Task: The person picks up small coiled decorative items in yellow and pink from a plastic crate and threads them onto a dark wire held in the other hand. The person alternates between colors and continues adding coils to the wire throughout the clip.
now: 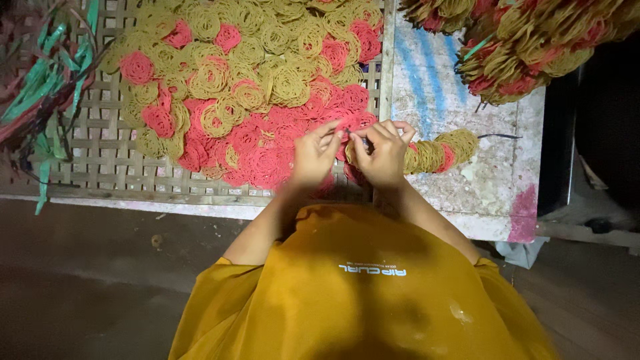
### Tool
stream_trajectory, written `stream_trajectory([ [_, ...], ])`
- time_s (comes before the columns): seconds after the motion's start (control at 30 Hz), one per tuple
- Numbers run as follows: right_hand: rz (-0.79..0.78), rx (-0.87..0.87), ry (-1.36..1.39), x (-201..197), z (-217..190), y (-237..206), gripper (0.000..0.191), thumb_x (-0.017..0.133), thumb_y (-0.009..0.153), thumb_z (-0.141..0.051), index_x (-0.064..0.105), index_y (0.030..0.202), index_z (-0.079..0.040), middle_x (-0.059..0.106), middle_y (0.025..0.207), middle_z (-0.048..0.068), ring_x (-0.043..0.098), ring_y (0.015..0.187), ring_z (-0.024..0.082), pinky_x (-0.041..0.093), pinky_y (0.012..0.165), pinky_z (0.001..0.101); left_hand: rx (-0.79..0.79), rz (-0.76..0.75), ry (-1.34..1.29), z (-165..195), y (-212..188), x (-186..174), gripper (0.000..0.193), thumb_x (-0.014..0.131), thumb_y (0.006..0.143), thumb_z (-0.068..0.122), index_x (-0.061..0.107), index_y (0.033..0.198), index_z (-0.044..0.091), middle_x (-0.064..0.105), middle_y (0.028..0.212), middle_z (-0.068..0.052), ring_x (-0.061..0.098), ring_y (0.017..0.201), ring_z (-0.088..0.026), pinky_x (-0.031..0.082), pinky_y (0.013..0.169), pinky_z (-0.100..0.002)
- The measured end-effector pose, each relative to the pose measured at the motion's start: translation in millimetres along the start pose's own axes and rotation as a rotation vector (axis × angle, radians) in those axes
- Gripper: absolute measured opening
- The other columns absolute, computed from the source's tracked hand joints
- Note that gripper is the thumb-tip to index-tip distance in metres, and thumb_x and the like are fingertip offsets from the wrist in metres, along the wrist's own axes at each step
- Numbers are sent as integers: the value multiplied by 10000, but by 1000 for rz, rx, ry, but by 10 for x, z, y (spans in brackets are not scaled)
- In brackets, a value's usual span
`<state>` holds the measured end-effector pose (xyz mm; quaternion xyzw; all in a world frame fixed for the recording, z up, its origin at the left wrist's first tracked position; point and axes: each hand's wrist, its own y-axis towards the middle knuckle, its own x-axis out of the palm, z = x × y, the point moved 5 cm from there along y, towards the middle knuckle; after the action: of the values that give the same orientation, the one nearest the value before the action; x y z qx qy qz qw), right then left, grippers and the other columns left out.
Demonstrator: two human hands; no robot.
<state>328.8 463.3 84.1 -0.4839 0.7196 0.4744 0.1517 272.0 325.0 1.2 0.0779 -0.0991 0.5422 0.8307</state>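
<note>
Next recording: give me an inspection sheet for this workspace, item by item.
Surface: woven bamboo tray beside a worn painted board.
Job's things: loose red and yellow coiled noodle-like discs heaped on the tray; a threaded row of discs lying on the board.
Clutter: green and red plastic strips at the tray's left; stacked disc bundles top right.
Grippers: left hand and right hand meet, pinching at discs; what is held is unclear.
Cables: a thin dark string beyond the row.
Surroundings: dark floor.

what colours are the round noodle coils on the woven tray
Red-pink and yellow-tan coils, mixed on the woven tray; the head view shows them.
</note>
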Motion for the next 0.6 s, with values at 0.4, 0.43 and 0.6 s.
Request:
stream_trajectory([
  [0.4,-17,46,110,64,140,-132,98,766,915,-141,707,874,-75,674,827,46,613,871,220,291,1017,413,369,7,664,775,-78,155,163,676,971,83,746,1117,106,755,1004,-87,736,808,-189,592,717,-321],
  [0.43,-15,60,134,64,159,-144,71,736,919,-133,704,902,-71,677,868,48,623,919,218,287,1038,414,396,7,733,814,-96,168,167,678,947,77,753,1092,113,752,989,-86,728,798,-219,584,710,-340],
  [0.6,147,139,207,-124,270,-132,221,637,988,-184,663,1157,-44,638,1116,59,572,1111,222,263,1094,402,576,-74,975,1098,-83,277,118,691,879,54,718,982,108,682,915,-83,697,895,-291,537,944,-442],
])
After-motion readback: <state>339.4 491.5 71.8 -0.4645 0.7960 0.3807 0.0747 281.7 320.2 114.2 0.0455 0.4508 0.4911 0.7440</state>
